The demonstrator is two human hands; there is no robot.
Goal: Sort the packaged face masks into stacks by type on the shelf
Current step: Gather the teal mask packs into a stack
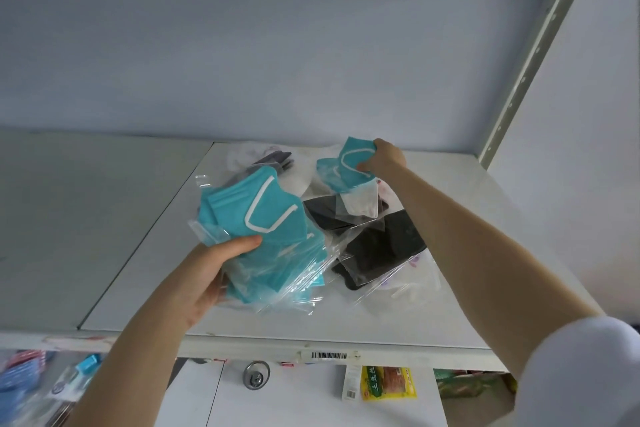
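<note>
Hands: left hand (207, 274) grips a bundle of teal packaged masks (266, 218) over the shelf (145, 253); right hand (386, 156) pinches a single teal mask (348, 163) above the black masks (381, 246). Likely step: gathering the teal type; next, add it to the bundle. Bare shelf lies left; the upright post (533, 55) bounds the right.

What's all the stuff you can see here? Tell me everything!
teal mask bundle: one, teal, held over the shelf's front left
single teal mask packet: one, teal, lifted at the pile's back
black mask packets: several, black, lying mid-shelf
white mask packets: a few, white, mixed into the pile
shelf: one, white, under the pile
barcode label: one, white, on the shelf's front edge
yellow packet: one, yellow, on the level below
left hand: one, gripping the teal mask bundle
right hand: one, pinching the single teal mask packet
</note>
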